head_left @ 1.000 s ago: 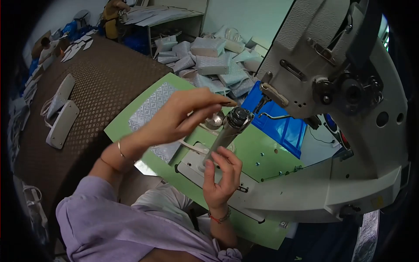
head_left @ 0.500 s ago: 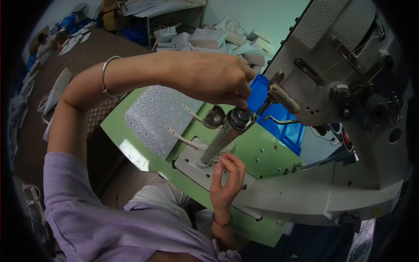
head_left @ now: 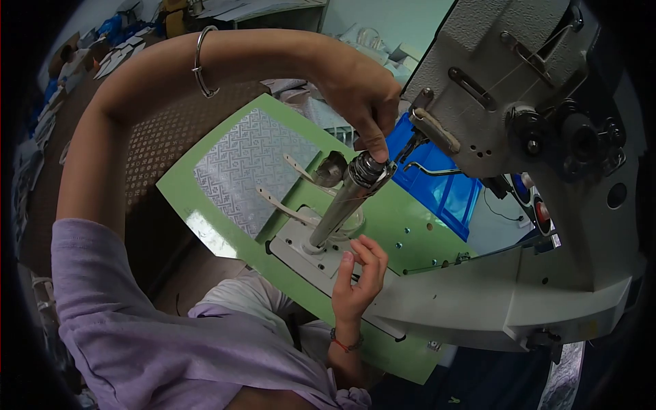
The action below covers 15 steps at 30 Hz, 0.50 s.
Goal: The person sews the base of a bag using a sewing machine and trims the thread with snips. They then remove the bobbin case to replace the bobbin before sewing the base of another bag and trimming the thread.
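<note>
My left hand point(head_left: 365, 96) reaches over from the left with bent fingers. Its thumb and forefinger press together at the bobbin and hook assembly point(head_left: 369, 169) on top of the sewing machine's metal post point(head_left: 338, 215). Whatever lies between those fingertips is hidden. Below, beside the post's foot, my right hand point(head_left: 359, 280) is loosely curled, thumb and fingers slightly apart, and nothing shows in it. A fine thread runs down near the post. Left of the post top sits a round dark metal cup point(head_left: 331, 169).
The machine head point(head_left: 492, 102) hangs at upper right, its presser parts close to my left hand. Behind the post stands a blue bin point(head_left: 437, 195). Two pale strips point(head_left: 283, 205) and a patterned silver sheet point(head_left: 249, 164) lie on the green table point(head_left: 403, 273). White bundles are piled behind.
My left forearm has risen and the wrist has tipped, so the fingers now point down onto the post top. My right hand has barely moved. The view has shifted slightly.
</note>
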Tool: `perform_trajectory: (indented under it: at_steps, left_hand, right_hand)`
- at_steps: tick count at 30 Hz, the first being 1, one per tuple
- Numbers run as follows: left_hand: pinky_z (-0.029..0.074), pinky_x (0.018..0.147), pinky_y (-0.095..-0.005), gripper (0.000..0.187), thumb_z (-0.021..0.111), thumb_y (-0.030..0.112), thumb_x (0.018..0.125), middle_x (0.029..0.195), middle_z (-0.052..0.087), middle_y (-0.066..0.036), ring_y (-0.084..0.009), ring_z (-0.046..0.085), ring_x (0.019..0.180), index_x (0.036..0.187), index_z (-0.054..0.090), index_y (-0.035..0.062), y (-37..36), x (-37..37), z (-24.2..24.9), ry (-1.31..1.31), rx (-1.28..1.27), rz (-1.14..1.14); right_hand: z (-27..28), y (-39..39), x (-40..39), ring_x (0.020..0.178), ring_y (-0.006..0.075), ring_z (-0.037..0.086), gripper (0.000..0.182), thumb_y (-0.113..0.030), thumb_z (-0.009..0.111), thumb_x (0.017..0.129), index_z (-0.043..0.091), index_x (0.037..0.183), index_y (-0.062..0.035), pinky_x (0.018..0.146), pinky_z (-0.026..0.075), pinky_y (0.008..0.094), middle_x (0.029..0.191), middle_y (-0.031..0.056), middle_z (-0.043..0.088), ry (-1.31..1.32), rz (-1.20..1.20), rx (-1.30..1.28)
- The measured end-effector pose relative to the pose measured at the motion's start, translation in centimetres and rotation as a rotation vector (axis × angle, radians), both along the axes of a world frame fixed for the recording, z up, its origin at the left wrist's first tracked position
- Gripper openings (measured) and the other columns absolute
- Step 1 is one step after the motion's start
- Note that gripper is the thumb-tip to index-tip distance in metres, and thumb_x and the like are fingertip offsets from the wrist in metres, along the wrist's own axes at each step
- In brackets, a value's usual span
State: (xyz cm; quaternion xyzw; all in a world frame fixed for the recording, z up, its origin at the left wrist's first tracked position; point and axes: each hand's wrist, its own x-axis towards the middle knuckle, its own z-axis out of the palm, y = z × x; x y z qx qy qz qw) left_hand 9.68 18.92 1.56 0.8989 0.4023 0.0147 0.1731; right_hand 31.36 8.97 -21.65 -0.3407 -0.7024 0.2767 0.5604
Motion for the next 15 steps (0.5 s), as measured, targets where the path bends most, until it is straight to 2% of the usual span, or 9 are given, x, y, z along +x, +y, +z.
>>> perform_trajectory:
  at_steps: [1,5,7,8,10,11,13,14,15]
  left_hand:
    - [0.047,0.061,-0.0336,0.045,0.063,0.048,0.088,0.072,0.069,-0.008,-0.0182,0.064,0.066,0.078,0.074,0.0055,0.1,-0.1,-0.2,-0.030,-0.035,-0.009]
    - [0.047,0.061,-0.0340,0.044,0.063,0.047,0.088,0.071,0.067,-0.007,-0.0187,0.064,0.068,0.078,0.074,0.0060,-0.3,-0.5,-0.9,-0.064,-0.020,0.006]
    - [0.045,0.059,-0.0361,0.040,0.065,0.042,0.088,0.067,0.061,-0.007,-0.0214,0.060,0.066,0.075,0.072,0.0049,-1.2,-0.6,-1.3,-0.176,0.146,-0.059]
    - [0.045,0.059,-0.0361,0.040,0.065,0.042,0.088,0.067,0.061,-0.007,-0.0214,0.060,0.066,0.075,0.072,0.0049,-1.8,-0.6,-1.3,-0.173,0.146,-0.057]
    - [0.045,0.055,-0.0309,0.029,0.067,0.033,0.088,0.074,0.064,-0.006,-0.0173,0.059,0.064,0.090,0.071,0.0046,-2.9,-0.6,-1.4,-0.031,0.392,-0.063]
    - [0.045,0.055,-0.0309,0.029,0.067,0.033,0.088,0.074,0.064,-0.006,-0.0173,0.059,0.064,0.090,0.071,0.0046,-3.2,-1.1,-2.1,-0.028,0.389,-0.063]
    - [0.041,0.060,-0.0280,0.026,0.066,0.031,0.089,0.077,0.056,-0.005,-0.0149,0.050,0.070,0.094,0.071,0.0058,-3.6,-2.5,-4.4,-0.178,0.868,-0.083]
    - [0.041,0.068,-0.0273,0.028,0.058,0.028,0.095,0.080,0.049,-0.003,-0.0138,0.044,0.074,0.103,0.068,0.0033,-4.5,-3.2,-4.9,-0.298,0.830,0.084]
    - [0.041,0.068,-0.0273,0.028,0.058,0.028,0.095,0.080,0.049,-0.003,-0.0138,0.044,0.074,0.103,0.068,0.0033,-5.5,-3.3,-5.5,-0.294,0.832,0.077]
  right_hand:
    - [-0.2,0.0,0.1,0.093,0.0201,0.060,0.020,0.000,0.060,0.086,0.062,0.106,0.0008,0.073,0.052,0.0288,0.115,0.0165,0.057,0.005,0.000,-0.006]
    - [-0.4,0.2,0.0,0.095,0.0201,0.060,0.020,-0.001,0.059,0.087,0.061,0.107,0.0009,0.075,0.052,0.0290,0.115,0.0166,0.057,0.020,0.003,-0.007]
    - [-0.2,0.0,-0.2,0.095,0.0205,0.060,0.020,-0.001,0.059,0.087,0.061,0.107,0.0010,0.075,0.052,0.0293,0.116,0.0166,0.057,0.024,0.036,-0.043]
    - [-0.3,0.0,-0.2,0.095,0.0205,0.060,0.020,-0.001,0.059,0.087,0.061,0.107,0.0010,0.075,0.052,0.0293,0.116,0.0166,0.057,0.027,0.038,-0.044]
    - [-0.4,0.0,-0.4,0.096,0.0206,0.060,0.021,-0.001,0.059,0.087,0.061,0.107,0.0008,0.075,0.052,0.0294,0.116,0.0164,0.057,0.017,0.044,-0.050]
    - [-0.3,0.0,-0.5,0.096,0.0206,0.060,0.021,-0.001,0.059,0.087,0.061,0.107,0.0008,0.075,0.052,0.0294,0.116,0.0164,0.057,0.021,0.046,-0.052]
    - [-0.1,0.2,-0.7,0.094,0.0216,0.060,0.022,-0.001,0.059,0.087,0.061,0.108,0.0005,0.074,0.052,0.0292,0.116,0.0163,0.057,0.039,0.043,-0.017]
    - [0.3,0.3,-0.7,0.094,0.0216,0.060,0.022,-0.001,0.059,0.087,0.061,0.108,0.0005,0.074,0.052,0.0292,0.116,0.0163,0.057,0.041,0.043,-0.019]
    - [1.0,0.5,-0.7,0.094,0.0219,0.060,0.024,-0.002,0.061,0.086,0.060,0.110,0.0002,0.073,0.053,0.0295,0.116,0.0166,0.057,0.018,0.027,0.047]
